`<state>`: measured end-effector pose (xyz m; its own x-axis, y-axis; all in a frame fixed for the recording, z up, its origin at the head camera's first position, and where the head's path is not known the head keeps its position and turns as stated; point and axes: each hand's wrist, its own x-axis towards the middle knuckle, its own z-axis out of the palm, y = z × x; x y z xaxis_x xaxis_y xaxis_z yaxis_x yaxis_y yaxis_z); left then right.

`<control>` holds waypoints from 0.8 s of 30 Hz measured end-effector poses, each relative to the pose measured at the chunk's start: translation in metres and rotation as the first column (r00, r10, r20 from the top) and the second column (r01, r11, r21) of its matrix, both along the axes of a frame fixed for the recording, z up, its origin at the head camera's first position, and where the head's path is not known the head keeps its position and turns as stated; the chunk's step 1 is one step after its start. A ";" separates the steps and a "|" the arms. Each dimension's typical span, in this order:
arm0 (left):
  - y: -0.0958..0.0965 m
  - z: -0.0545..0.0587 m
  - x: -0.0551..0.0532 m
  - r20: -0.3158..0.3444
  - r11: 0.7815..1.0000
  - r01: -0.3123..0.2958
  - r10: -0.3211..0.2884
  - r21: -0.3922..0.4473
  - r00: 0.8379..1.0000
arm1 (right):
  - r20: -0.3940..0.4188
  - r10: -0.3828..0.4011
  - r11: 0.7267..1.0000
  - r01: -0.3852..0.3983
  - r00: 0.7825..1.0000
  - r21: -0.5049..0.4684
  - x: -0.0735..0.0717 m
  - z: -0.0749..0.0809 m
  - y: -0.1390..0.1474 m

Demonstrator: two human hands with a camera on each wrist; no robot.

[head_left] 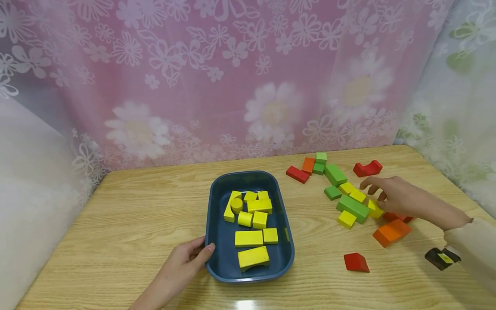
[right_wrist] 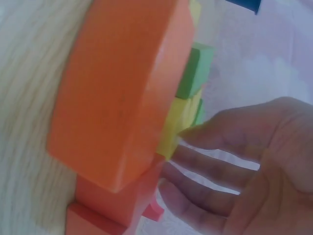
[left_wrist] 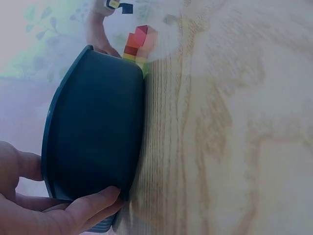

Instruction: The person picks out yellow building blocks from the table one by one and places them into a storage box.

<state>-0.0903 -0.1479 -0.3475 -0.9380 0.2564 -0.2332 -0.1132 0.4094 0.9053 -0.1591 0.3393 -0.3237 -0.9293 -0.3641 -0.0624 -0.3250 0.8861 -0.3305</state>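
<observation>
On the left side of a dark blue plastic tub [head_left: 288,254], my left hand [head_left: 182,262] grips the rim, thumb over the edge and fingers against the outer wall. In the left wrist view the fingers of that hand [left_wrist: 63,210] lie along the tub's wall [left_wrist: 95,122]. Several yellow blocks [head_left: 249,238] lie inside it. Out to the right, my right hand [head_left: 403,196] hovers with loosely bent fingers by a yellow notched block [head_left: 375,209]. Its thumb and fingers [right_wrist: 210,132] reach close to the yellow block [right_wrist: 173,125]; contact is unclear.
Around the right hand lie green blocks [head_left: 353,208], an orange block [head_left: 392,232] and more yellow blocks [head_left: 346,219]. A red curved block [head_left: 367,168] sits farther back, a red wedge [head_left: 356,262] nearer. A floral curtain [head_left: 232,86] borders the wooden table [head_left: 147,215].
</observation>
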 end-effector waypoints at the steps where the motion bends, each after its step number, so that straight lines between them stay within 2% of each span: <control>1: 0.000 0.000 0.000 0.004 1.000 -0.001 0.001 0.001 1.000 | 0.029 -0.008 1.000 0.008 1.000 -0.003 0.000 0.001 0.000; 5: 0.000 0.000 0.000 0.015 1.000 -0.005 0.005 0.003 1.000 | 0.122 -0.044 0.999 0.042 0.992 0.019 0.000 0.002 0.000; 9: 0.000 0.000 0.000 0.011 1.000 -0.007 0.007 -0.001 1.000 | 0.170 -0.051 0.999 0.048 0.984 0.024 0.000 0.001 0.001; 18: 0.000 0.001 0.000 0.004 1.000 0.006 -0.006 -0.006 1.000 | 0.155 -0.034 0.999 0.037 0.987 -0.018 0.004 -0.002 0.002; 24: -0.001 0.001 0.000 0.014 1.000 0.003 -0.003 -0.013 1.000 | 0.134 -0.013 1.000 0.013 0.991 -0.002 0.009 -0.006 -0.001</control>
<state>-0.0901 -0.1486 -0.3467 -0.9338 0.2560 -0.2498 -0.1247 0.4215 0.8982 -0.1504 0.3388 -0.3301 -0.9173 -0.3522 -0.1859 -0.2657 0.8889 -0.3733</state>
